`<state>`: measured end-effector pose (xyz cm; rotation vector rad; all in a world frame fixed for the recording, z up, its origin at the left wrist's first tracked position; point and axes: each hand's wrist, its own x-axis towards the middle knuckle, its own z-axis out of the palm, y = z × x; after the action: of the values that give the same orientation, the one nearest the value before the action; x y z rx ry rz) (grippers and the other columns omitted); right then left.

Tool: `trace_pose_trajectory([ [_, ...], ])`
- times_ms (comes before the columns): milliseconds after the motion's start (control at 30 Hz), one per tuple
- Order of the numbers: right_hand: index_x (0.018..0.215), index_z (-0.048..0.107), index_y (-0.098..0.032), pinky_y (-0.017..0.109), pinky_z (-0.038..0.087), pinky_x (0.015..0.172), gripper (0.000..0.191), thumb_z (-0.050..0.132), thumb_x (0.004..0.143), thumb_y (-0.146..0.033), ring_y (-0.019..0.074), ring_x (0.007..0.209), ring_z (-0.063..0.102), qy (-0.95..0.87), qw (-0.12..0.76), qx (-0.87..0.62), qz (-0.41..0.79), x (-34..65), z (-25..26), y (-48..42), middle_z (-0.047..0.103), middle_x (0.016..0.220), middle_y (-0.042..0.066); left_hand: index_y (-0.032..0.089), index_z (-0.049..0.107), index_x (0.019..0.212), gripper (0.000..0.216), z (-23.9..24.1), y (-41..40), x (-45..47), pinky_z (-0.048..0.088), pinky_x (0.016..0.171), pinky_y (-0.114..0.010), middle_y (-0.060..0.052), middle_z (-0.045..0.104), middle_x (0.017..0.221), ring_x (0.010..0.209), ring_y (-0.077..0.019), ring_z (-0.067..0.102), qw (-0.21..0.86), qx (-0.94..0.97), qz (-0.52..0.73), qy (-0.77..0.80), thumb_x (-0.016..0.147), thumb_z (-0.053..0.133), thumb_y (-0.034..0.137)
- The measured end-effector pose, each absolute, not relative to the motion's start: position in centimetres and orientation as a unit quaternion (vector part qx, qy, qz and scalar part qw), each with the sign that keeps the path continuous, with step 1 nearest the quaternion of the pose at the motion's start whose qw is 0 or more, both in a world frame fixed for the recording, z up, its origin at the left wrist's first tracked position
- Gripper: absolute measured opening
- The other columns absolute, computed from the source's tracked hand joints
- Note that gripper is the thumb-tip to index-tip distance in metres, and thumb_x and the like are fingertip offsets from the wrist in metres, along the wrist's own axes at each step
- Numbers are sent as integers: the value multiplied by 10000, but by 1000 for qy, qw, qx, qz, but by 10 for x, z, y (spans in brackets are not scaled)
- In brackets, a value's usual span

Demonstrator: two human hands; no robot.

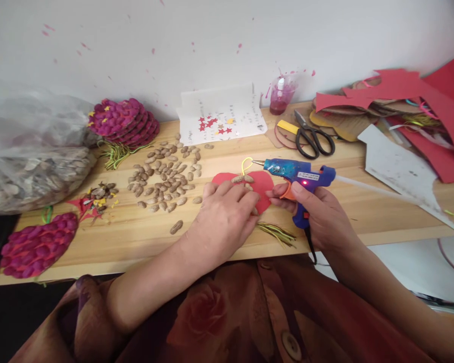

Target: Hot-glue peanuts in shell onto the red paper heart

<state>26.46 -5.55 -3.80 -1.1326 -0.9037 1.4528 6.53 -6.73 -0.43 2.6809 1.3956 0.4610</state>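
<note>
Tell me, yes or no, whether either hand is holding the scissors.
No, the scissors lie beyond the glue gun, apart from the left hand and right hand.

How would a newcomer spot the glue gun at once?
Find the wooden table along the white wall, then the right hand near its front edge. That hand grips the glue gun. It is blue, with an orange trigger and a lit red light, unlike the black-handled scissors lying beyond it.
</note>
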Motion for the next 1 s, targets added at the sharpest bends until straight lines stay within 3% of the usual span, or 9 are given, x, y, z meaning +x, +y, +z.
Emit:
trace_pose_trajectory([
  [100,827,782,-245,384,613,907,229,816,799,-470,231,913,743,-376,522,-474,602,264,-38,-55,749,895,37,226,666,1080,136,2,-74,44,396,843,-435,-38,723,1026,964,-248,627,47,870,172,460,969,618,289],
  [233,811,787,-231,366,616,891,208,790,837,-437,218,880,742,-375,526,-466,604,265,-37,-56,746,889,32,244,680,915,81,2,-88,-6,422,806,-406,-7,719,879,845,-209,625,39,834,194,514,968,620,241],
  [367,796,783,-211,358,621,882,209,805,824,-416,217,850,748,-367,531,-473,600,265,-38,-56,752,877,41,233,683,953,56,-7,-109,-47,501,791,-364,-23,710,903,861,-201,652,67,773,222,591,951,636,263],
  [600,759,775,-182,301,642,816,278,856,751,-448,225,822,753,-365,539,-496,575,262,-39,-53,748,847,70,218,672,1145,229,-15,-127,-50,548,899,-360,-69,691,1100,1013,-211,670,133,730,218,634,923,622,197],
  [1000,796,792,-204,306,631,845,235,815,817,-437,222,883,747,-376,536,-465,596,264,-43,-54,749,873,47,225,701,1040,154,-23,-128,-53,543,766,-280,-15,687,966,803,-154,676,125,738,199,632,932,593,248],
])
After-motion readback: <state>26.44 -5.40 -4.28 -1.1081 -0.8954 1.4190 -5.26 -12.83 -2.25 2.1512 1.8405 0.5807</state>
